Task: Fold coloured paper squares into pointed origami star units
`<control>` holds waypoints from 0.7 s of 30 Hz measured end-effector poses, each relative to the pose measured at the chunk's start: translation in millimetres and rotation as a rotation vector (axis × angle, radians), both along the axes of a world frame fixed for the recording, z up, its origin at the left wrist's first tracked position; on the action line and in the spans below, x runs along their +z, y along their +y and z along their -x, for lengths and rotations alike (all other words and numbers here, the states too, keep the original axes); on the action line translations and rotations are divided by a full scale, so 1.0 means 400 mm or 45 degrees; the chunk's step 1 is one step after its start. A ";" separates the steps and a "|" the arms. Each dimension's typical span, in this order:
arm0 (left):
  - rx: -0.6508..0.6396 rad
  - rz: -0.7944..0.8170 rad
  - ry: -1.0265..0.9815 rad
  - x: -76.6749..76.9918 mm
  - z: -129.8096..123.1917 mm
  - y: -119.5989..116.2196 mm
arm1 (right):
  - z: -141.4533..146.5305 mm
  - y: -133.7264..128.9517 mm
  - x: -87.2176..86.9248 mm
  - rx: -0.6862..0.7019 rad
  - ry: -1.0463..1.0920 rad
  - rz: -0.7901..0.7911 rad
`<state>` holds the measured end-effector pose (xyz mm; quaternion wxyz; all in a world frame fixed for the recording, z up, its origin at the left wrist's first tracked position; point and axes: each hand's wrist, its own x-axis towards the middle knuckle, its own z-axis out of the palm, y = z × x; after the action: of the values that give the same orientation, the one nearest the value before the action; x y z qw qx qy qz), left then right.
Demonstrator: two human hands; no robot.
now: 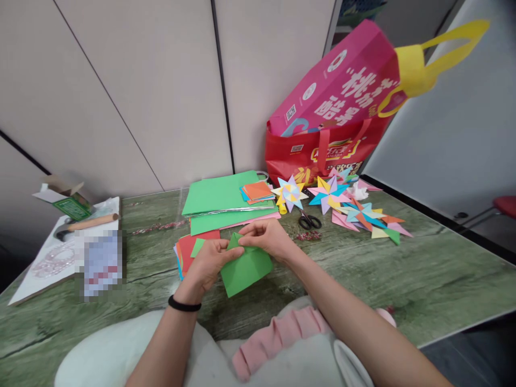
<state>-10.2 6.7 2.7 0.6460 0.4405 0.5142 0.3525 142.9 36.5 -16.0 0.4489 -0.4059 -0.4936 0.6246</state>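
A green sheet of paper (246,272), partly folded near its top edge, is held between both hands above the table's front. My left hand (209,262) pinches its upper left side, thumb on top. At the upper right part my right hand (266,239) grips the paper, its fingertips close to the left thumb. Where the fingers meet, the fold is partly hidden. Behind my left hand lies a stack of coloured paper (207,236), red and orange on top with a green piece over it.
Behind are large green sheets (220,193), small orange squares (258,191), black scissors (309,220) and folded paper stars (290,193). Red and pink bags (294,158) stand at the back right. To the left lie a hammer-like tool (92,222), a small box (72,205) and a white board (44,274).
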 end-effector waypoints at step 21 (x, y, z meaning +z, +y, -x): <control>0.013 0.005 0.008 -0.005 0.000 0.003 | 0.003 -0.003 0.003 -0.057 0.032 0.107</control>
<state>-10.4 8.0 0.5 0.6433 0.4376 0.5194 0.3534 141.7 35.1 -14.8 0.4516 -0.4275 -0.4519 0.6397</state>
